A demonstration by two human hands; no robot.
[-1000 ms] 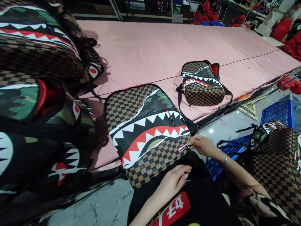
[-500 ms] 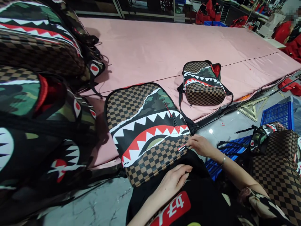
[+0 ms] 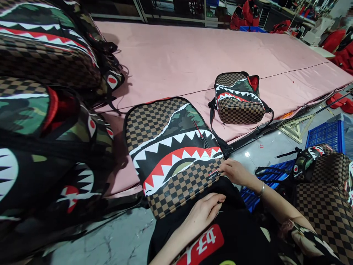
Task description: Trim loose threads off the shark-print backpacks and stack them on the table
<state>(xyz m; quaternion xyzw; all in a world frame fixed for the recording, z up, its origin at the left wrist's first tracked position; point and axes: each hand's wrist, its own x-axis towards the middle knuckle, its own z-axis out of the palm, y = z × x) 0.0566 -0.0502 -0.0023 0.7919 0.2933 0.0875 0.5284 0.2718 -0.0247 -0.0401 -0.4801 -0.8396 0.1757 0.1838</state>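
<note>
The shark-mouth backpack (image 3: 176,154) lies front up at the near edge of the pink-covered desk (image 3: 165,51), its checkered lower end jutting out over the person's black clothing (image 3: 242,224). At its lower right corner, the right hand (image 3: 234,171) has its fingertips against the edge, just beside a small label (image 3: 213,173); whether they grip anything is too small to tell. The left hand (image 3: 205,209) rests below the bottom edge, fingers loosely curled, and I cannot tell if it holds something. The left side is crowded: an open bag (image 3: 49,165) with red lining stands close by, with another large shark bag (image 3: 46,70) behind it, together blocking that end of the desk. Beyond the backpack's upper right, a smaller backpack (image 3: 239,112) sits near the front edge, one corner gaping red, its straps trailing. To the right, below desk level, checkered bags (image 3: 320,206) sit by blue crates (image 3: 325,132), partly behind the right forearm. A cream triangular frame (image 3: 296,127) is beside the desk's edge, and red goods (image 3: 245,16) are heaped past its far side.
</note>
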